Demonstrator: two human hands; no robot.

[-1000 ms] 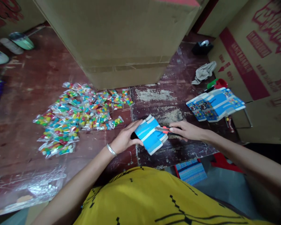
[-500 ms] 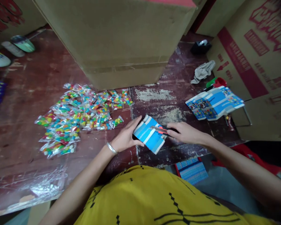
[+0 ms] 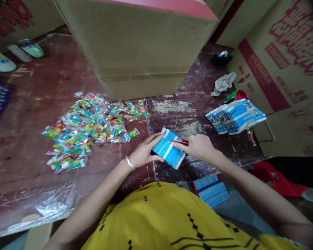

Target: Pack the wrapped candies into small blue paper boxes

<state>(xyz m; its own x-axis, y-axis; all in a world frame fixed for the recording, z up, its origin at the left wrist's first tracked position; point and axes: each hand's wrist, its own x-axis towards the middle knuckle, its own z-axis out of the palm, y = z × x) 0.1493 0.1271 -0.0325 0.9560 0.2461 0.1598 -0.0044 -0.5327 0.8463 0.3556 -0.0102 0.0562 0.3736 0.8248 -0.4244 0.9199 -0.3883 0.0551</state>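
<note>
Candy packets [image 3: 75,133] lie heaped on the tabletop's [image 3: 18,156] left side. Near its front edge, the left hand [image 3: 145,151] clamps a blue box [image 3: 169,150] between thumb and fingers; the right hand [image 3: 200,147], fingers closed around a cutter [image 3: 182,141], holds its blade over the box.

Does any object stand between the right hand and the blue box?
Only the cutter, held in the right hand, its tip over the blue box. Nothing else visible stands between them. The left hand grips the box's left end.
</note>
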